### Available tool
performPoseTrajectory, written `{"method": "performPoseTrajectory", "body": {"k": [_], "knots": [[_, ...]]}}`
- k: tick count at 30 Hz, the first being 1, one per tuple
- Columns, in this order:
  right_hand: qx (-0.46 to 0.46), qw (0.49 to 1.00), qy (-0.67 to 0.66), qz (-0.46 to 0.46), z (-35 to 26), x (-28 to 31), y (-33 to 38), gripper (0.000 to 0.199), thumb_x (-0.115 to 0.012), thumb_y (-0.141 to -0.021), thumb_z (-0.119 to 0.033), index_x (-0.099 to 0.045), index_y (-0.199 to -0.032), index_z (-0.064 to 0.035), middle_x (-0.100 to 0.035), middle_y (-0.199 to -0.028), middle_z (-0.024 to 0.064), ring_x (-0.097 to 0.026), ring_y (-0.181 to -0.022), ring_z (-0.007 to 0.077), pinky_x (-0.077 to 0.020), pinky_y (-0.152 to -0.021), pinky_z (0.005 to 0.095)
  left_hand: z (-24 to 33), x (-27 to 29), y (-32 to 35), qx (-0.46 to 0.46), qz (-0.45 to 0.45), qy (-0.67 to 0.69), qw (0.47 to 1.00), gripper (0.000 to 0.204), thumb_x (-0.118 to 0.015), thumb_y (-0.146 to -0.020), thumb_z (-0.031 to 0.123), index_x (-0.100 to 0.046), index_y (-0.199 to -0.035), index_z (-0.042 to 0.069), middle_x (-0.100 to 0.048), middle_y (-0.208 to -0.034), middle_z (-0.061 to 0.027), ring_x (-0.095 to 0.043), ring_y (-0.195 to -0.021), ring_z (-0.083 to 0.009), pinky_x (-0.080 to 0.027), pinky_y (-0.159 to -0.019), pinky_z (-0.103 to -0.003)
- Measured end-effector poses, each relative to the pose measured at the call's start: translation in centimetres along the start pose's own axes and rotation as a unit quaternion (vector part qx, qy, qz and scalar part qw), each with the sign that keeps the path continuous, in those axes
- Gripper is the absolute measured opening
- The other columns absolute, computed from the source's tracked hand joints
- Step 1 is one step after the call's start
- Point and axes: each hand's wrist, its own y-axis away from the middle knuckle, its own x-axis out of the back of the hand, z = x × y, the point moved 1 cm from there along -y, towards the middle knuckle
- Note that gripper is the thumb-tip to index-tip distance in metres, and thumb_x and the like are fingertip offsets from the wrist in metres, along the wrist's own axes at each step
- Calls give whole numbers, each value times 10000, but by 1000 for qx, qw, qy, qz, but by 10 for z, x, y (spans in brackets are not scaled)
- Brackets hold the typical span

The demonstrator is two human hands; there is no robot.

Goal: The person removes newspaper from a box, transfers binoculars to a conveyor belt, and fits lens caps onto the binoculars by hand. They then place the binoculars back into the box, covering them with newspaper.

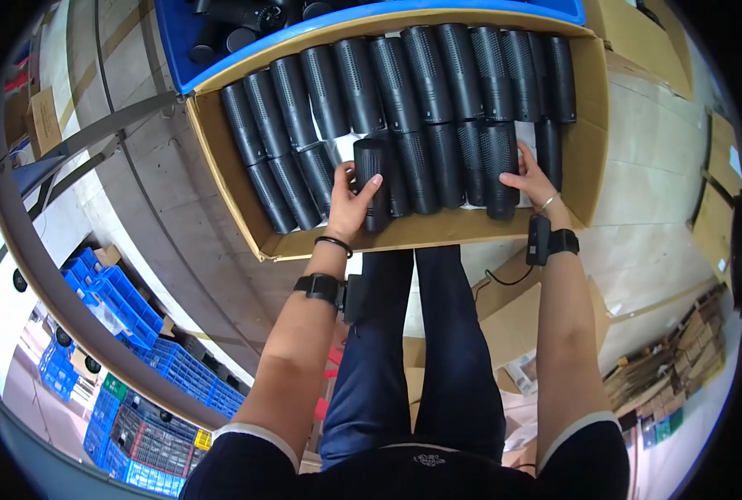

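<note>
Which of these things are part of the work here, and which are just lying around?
Part of the work:
Black cylinder in the left fingers
Another black cylinder at the right fingers
Open carton of cylinders
Blue bin behind it, perhaps

Apparently lying about:
Blue crates, lower left
Stacked cardboard, lower right

Apparently a warehouse or workshop, with blue crates [122, 307] and stacked cardboard [689, 354].

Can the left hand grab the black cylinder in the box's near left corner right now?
Probably not: the left hand is wrapped around another black cylinder. Nothing lies over the corner cylinder, though, so an empty hand could likely reach it.
</note>
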Motion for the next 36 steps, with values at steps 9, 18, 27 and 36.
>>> {"method": "performPoseTrajectory", "body": {"k": [9,18,27,36], "knots": [[1,992,-121,-25,15,-40,-11,799,-801,-703,-160,-381,-1371,-40,-532,-1219,81,-512,-1121,221,-411,-985,344,-1,-26,-7,137,30,86,986,858,-776,-783,218,-220,-1431,140,-492,-1245,-93,-456,-1161,-208,-396,-971,-351],[-64,960,-227,-149,31,-24,-13,775,-806,-684,-266,-453,-1319,3,-604,-1174,104,-611,-1047,224,-507,-911,361,2,-43,-18,140,-78,180,970,939,-841,-680,224,-286,-1420,59,-506,-1283,-109,-452,-1221,-249,-336,-1061,-371],[-11,930,-280,-239,25,-45,-31,876,-865,-653,-276,-413,-1352,-2,-609,-1193,123,-648,-1006,213,-565,-839,331,-9,-34,-25,179,-214,243,929,832,-815,-706,203,-361,-1385,45,-534,-1267,-106,-511,-1177,-240,-405,-1017,-362],[-27,936,-312,-163,25,-49,-5,1057,-883,-603,-340,-304,-1444,-63,-527,-1305,78,-568,-1130,193,-473,-976,336,4,-39,-6,229,-235,318,890,556,-777,-768,226,-546,-1211,-19,-649,-1122,-135,-653,-999,-225,-545,-873,-356]]}}
